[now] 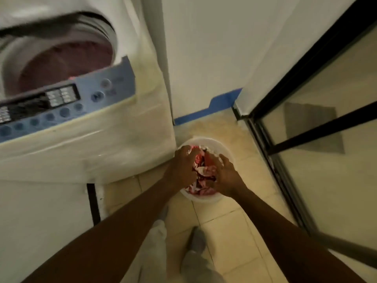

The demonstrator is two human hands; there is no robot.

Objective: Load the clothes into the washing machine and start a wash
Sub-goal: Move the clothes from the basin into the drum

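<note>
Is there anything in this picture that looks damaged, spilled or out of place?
Nothing is clearly spilled or broken. The floor tile behind the white bucket looks stained or worn, and the blue strip along the wall base is uneven. Both hands grip the clothes in the bucket.

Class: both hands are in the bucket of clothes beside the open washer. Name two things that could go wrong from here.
1. The left hand and right hand grip loose red-and-white clothes; pieces may drop on the floor.
2. The bucket may tip as the bundle lifts.
</note>
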